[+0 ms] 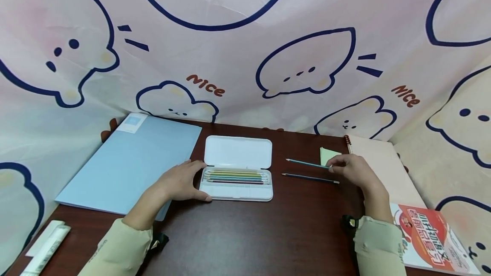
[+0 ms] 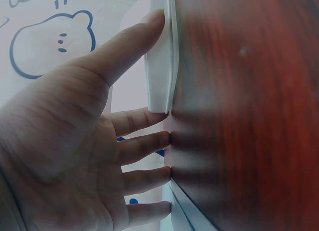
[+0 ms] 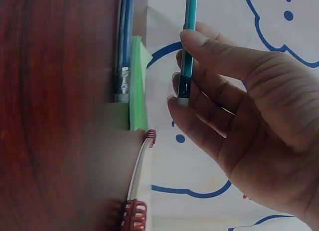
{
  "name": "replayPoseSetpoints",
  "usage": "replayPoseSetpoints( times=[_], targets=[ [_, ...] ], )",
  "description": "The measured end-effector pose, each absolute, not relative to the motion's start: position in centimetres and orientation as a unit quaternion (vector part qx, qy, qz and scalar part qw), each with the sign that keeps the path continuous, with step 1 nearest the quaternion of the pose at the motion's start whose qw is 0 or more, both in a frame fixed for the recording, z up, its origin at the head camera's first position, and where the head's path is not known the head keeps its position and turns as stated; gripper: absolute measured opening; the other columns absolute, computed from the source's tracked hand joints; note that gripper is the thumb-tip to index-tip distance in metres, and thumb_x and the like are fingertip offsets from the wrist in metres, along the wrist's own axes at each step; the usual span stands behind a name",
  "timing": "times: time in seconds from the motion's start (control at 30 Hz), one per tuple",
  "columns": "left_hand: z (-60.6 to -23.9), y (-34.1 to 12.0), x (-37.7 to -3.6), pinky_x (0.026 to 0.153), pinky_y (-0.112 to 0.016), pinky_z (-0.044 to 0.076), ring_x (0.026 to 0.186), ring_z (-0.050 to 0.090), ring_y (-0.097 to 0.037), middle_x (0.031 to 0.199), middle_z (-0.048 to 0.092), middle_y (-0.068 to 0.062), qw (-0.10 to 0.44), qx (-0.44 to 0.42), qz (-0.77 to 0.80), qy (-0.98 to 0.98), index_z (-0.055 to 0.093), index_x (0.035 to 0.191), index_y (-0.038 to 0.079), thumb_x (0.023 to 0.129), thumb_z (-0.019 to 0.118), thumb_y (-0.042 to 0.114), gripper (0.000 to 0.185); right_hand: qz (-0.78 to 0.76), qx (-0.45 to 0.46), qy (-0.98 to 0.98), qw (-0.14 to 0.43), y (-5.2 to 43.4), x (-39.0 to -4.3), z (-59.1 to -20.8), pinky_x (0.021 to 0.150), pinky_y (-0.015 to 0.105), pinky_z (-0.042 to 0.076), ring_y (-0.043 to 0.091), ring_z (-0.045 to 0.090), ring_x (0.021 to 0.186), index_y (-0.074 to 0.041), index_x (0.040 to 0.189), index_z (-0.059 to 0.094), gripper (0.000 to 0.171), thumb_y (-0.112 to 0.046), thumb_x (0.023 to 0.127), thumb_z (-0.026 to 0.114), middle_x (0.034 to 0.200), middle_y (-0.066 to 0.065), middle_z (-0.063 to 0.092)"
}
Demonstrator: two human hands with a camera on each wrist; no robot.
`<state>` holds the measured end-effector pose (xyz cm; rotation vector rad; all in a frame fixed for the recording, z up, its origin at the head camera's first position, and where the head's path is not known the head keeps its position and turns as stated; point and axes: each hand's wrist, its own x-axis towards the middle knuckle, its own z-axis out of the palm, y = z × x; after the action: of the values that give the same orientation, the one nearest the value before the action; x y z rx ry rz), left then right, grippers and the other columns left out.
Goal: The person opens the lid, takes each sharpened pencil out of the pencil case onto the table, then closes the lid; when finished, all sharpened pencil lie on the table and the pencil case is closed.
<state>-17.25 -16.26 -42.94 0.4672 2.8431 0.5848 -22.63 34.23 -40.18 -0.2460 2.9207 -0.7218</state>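
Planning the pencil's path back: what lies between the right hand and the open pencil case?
In the head view, only the two loose pencils: the teal pencil pinched by the right hand, and the dark pencil lying on the table toward the pencil case.

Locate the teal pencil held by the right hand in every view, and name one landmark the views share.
Head: the teal pencil is right of centre, right hand pinching its end.
Left wrist: not in view.
Right wrist: top centre, upright, between fingers.
Shared landmark: green sticky note beside it.

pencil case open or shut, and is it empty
Open and not empty: the pencil case has its lid laid back flat, with several pencils lying in the tray. The left hand touches its side.
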Motion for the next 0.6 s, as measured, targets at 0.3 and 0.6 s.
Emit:
replayPoseSetpoints(
  times=[0.3, 0.6],
  targets=[
    [-43.1, -16.3, -17.3, 0.109, -0.062, 0.043, 0.14, 0.047, -0.044, 0.147, 0.055, -0.016, 0.1, 0.159, 0.194, 0.963, 0.054, 0.143, 0.008, 0.067, 0.087, 0.062, 0.099, -0.257, -0.096, 0.96, 0.062, 34.6, -22.9, -41.1, 0.082, 0.035, 0.051, 0.018, 0.061, 0.092, -0.015, 0.101, 0.08, 0.01, -0.016, 0.094, 0.072, 0.098, 0.002, 0.076],
    [-43.0, -16.3, -17.2, 0.111, -0.062, 0.041, 0.141, 0.045, -0.046, 0.149, 0.054, -0.016, 0.099, 0.16, 0.196, 0.962, 0.053, 0.144, 0.007, 0.068, 0.087, 0.061, 0.098, -0.24, -0.097, 0.963, 0.081, 34.4, -23.5, -42.2, 0.083, 0.034, 0.05, 0.017, 0.061, 0.095, -0.021, 0.096, 0.08, 0.009, -0.016, 0.093, 0.073, 0.104, 0.001, 0.076]
  ],
)
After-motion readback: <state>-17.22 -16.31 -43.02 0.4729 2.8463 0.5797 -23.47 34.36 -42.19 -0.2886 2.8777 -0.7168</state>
